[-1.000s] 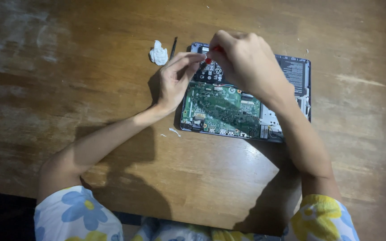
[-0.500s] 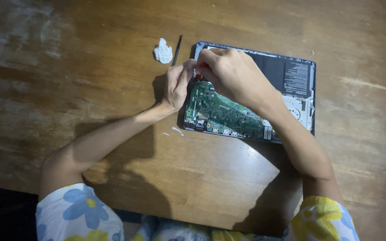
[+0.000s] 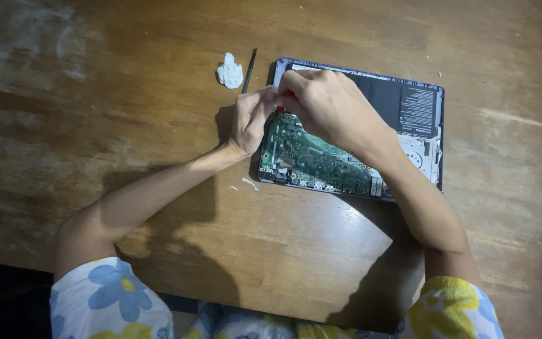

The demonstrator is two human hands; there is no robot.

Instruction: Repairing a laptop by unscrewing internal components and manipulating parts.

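An opened laptop [image 3: 409,119] lies bottom-up on the wooden counter [image 3: 127,94], its cover off so that the green circuit board [image 3: 312,157] and the flat black battery [image 3: 409,107] show. It sits right of centre, slightly skewed, with its near edge toward the person.

Both hands meet over the laptop's far left corner. The right hand [image 3: 330,107] arches over the board from the right, its fingers curled tight around a small tool with a red part [image 3: 285,93] that only just peeks out between them; the tool's tip is hidden. The left hand [image 3: 250,119] comes in from the left, its wrist on the counter just beside the laptop's left edge, its fingers drawn narrow and pinched together against the right hand's fingertips at the same spot. Whether it grips anything itself, I cannot tell.

Beyond the left hand lie a crumpled white wad [image 3: 229,71] and a thin dark stick-like tool [image 3: 249,63], close together. A few white scraps [image 3: 249,183] lie by the laptop's near left corner.
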